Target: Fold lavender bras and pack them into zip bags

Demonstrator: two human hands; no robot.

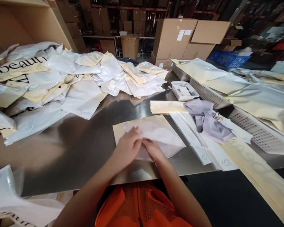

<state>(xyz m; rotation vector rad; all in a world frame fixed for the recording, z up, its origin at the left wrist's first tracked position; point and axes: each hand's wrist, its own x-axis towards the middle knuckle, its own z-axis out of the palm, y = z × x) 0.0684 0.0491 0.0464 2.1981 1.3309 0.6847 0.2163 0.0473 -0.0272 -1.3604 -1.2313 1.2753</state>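
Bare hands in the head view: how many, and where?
2: the left hand and the right hand, close together at the frosted plastic bag on the metal table. Others may be hidden.

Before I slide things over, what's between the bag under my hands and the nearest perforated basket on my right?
Right of the bag, the head view shows flat white packets, partly under crumpled lavender cloth.

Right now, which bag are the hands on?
The flat bag in front of the orange vest: left hand and right hand are on it; no hand touches the other bags.
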